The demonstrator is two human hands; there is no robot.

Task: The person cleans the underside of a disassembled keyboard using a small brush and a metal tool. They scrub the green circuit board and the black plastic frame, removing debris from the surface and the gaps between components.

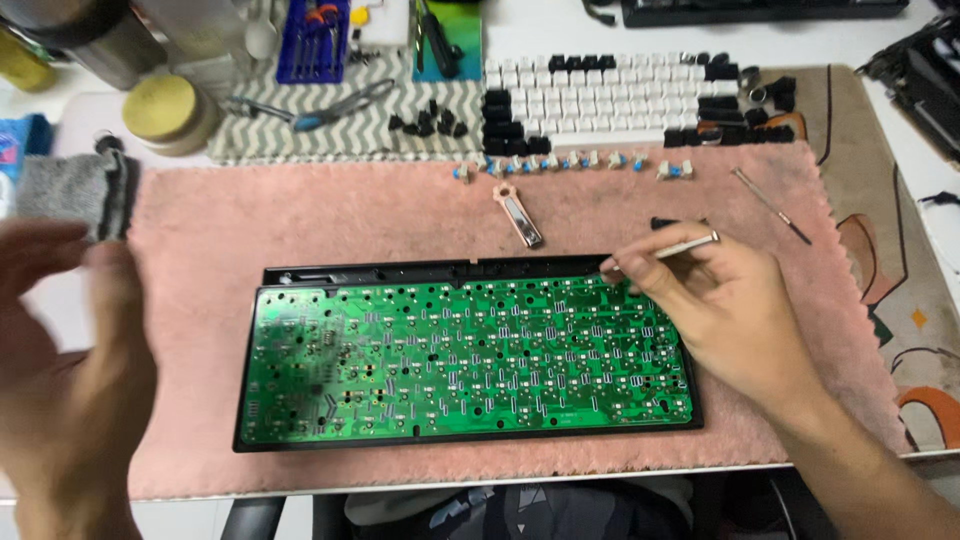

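A green keyboard circuit board (440, 350) lies face up in a black frame (465, 437) on a pink cloth (330, 215). My right hand (715, 295) rests on the board's upper right corner and pinches a thin silver tool (685, 245), whose tip touches the frame's top edge. My left hand (65, 360) is raised and blurred at the left, fingers apart, holding nothing, beside the board's left end.
White and black keycaps (620, 100) lie in rows behind the cloth, with several small switches (570, 162) along its far edge. A metal puller (520, 215), a small screwdriver (770, 205), a grey cloth (70, 190), wire pullers (320, 110), jars and a tool tray stand around.
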